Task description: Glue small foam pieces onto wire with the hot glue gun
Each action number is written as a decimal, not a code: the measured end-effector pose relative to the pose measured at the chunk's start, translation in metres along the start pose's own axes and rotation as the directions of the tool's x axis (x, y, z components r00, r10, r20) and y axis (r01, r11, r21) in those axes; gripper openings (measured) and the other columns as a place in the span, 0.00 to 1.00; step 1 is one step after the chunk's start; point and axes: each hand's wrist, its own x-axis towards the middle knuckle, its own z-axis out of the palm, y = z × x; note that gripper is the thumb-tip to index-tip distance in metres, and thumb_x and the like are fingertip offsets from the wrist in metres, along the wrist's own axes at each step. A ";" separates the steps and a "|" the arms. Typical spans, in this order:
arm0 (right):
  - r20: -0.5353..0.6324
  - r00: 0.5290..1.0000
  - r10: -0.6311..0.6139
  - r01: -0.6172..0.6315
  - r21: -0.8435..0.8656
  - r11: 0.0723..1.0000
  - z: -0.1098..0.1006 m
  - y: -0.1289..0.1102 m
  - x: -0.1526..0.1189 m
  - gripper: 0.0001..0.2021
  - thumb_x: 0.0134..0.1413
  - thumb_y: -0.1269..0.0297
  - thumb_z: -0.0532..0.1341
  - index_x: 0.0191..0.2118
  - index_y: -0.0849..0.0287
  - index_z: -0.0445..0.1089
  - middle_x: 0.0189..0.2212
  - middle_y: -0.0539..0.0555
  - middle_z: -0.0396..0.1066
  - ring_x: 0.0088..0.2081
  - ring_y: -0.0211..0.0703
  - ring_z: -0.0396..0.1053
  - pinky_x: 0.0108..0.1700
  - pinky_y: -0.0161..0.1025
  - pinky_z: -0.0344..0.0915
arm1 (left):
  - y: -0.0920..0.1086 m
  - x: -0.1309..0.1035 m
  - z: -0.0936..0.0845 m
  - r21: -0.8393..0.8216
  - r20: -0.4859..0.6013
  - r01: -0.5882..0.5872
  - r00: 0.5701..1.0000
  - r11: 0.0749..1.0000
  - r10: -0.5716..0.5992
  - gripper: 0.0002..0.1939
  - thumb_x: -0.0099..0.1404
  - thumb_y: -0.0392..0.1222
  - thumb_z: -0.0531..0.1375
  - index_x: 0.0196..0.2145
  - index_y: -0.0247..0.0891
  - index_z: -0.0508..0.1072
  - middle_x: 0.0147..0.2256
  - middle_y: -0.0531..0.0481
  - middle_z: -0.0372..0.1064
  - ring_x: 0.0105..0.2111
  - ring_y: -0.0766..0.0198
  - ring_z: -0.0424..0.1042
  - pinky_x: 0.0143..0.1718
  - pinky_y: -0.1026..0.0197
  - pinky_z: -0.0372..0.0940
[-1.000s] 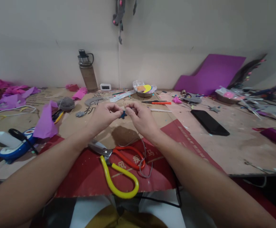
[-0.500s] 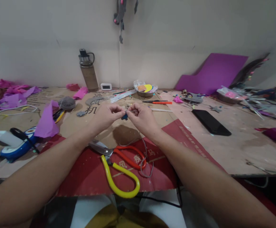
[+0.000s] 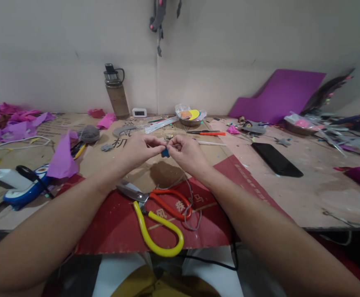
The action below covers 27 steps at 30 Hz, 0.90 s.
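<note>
My left hand and my right hand meet above the cardboard, thumbs and fingertips pinched together. Between them is a small blue piece, mostly covered by the fingers, so its kind does not show. A thin grey yarn trails on the board below the right hand; where its upper end runs is hard to make out. Scissors with one red and one yellow handle lie partly spread on the red cardboard, just beneath the hands.
Behind the hands stand a water bottle, a small white clock and a bowl of scraps. A black phone lies to the right. On the left are a yarn ball, purple felt and a blue tape dispenser.
Both hands stay pinched at the blue piece with hardly any movement. The whole view has shifted very slightly.
</note>
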 end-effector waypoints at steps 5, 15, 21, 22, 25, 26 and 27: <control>0.020 1.000 -0.016 0.017 -0.067 0.998 0.000 -0.001 -0.001 0.04 0.51 0.69 0.58 0.29 0.60 0.70 0.24 0.50 0.70 0.27 0.37 0.64 0.33 0.35 0.57 | 0.003 -0.002 0.000 0.065 -0.019 -0.018 1.000 0.998 0.019 0.07 0.55 0.43 0.63 0.29 0.40 0.81 0.24 0.52 0.75 0.23 0.66 0.68 0.27 0.64 0.58; 0.117 0.991 -0.071 0.075 -0.036 0.996 0.000 0.003 0.001 0.05 0.56 0.66 0.57 0.31 0.60 0.68 0.26 0.50 0.68 0.29 0.37 0.62 0.34 0.35 0.56 | 0.006 0.000 -0.003 0.119 -0.040 -0.018 0.999 0.993 0.023 0.06 0.53 0.41 0.62 0.26 0.38 0.78 0.22 0.53 0.72 0.23 0.67 0.65 0.28 0.63 0.57; 0.083 0.991 -0.103 0.107 -0.045 0.993 0.000 0.006 0.002 0.09 0.60 0.63 0.54 0.33 0.60 0.68 0.29 0.51 0.69 0.31 0.38 0.63 0.37 0.36 0.56 | -0.005 0.002 -0.008 -0.111 -0.130 0.193 0.970 0.975 -0.206 0.07 0.53 0.43 0.62 0.25 0.37 0.75 0.24 0.51 0.72 0.25 0.66 0.65 0.27 0.63 0.56; 0.083 0.990 -0.110 0.114 -0.042 0.993 0.000 0.006 0.002 0.10 0.60 0.63 0.54 0.32 0.60 0.68 0.28 0.50 0.69 0.31 0.38 0.63 0.37 0.36 0.56 | -0.008 0.002 -0.008 -0.154 -0.135 0.211 0.963 0.965 -0.233 0.08 0.53 0.44 0.62 0.25 0.36 0.75 0.24 0.51 0.72 0.25 0.66 0.66 0.27 0.63 0.57; 0.088 0.989 -0.123 0.125 -0.017 0.992 -0.001 0.005 0.001 0.10 0.60 0.63 0.54 0.31 0.60 0.69 0.27 0.50 0.69 0.31 0.37 0.63 0.36 0.35 0.56 | -0.019 0.005 -0.010 -0.275 -0.149 0.252 0.942 0.928 -0.300 0.08 0.51 0.45 0.62 0.25 0.37 0.75 0.26 0.50 0.72 0.28 0.65 0.68 0.27 0.63 0.57; 0.090 0.988 -0.127 0.128 -0.006 0.992 -0.002 0.004 0.001 0.11 0.60 0.63 0.54 0.31 0.60 0.69 0.27 0.50 0.69 0.31 0.37 0.63 0.36 0.35 0.56 | -0.022 0.005 -0.010 -0.306 -0.160 0.259 0.935 0.916 -0.318 0.08 0.50 0.44 0.62 0.25 0.37 0.74 0.26 0.50 0.72 0.29 0.65 0.68 0.27 0.63 0.57; 0.092 0.987 -0.132 0.132 0.004 0.991 -0.002 0.003 0.000 0.11 0.60 0.63 0.54 0.31 0.60 0.70 0.27 0.50 0.69 0.31 0.37 0.63 0.36 0.35 0.57 | -0.025 0.006 -0.011 -0.334 -0.163 0.266 0.929 0.904 -0.333 0.07 0.50 0.44 0.62 0.24 0.37 0.74 0.26 0.51 0.72 0.29 0.65 0.68 0.27 0.63 0.56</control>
